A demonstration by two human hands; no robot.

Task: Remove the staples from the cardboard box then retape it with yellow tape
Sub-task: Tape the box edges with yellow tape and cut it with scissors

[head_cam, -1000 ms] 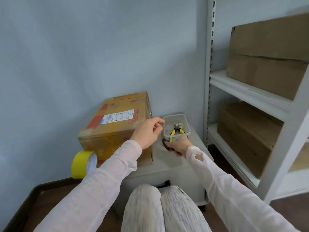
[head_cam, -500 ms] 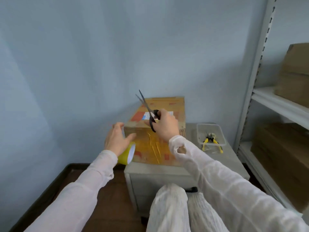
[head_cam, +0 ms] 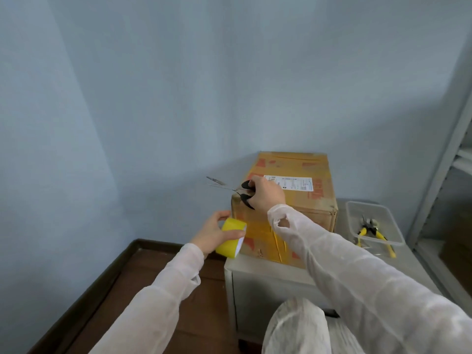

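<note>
Cardboard box sits on the left part of the small grey table; its long axis runs away from the person toward the blue wall, white label up, the near end face streaked with yellow strips; its left side lines up close to the table's left edge, with brown floor open beyond it.

Right hand is over the box's near-left top corner, grip curled through the black handles of the scissors; the blades point left, out past the box over the floor, slightly parted, roughly level.

Left hand is lower and off the table's left edge, grip clamped on the yellow tape; the roll is tilted, its white core facing right and down toward the box's near-left corner; just beside that corner, touching or not I cannot tell.

Room to move: plenty to the left and front of the box; to the right a clear plastic tray sits near it, yellow-handled pliers inside, one handle poking over the near rim; past that a grey rack upright, cut off by the frame.

Hard to see: the right sleeve covers part of the near face; staples too small to make out; the tape's loose end is not visible.
</note>
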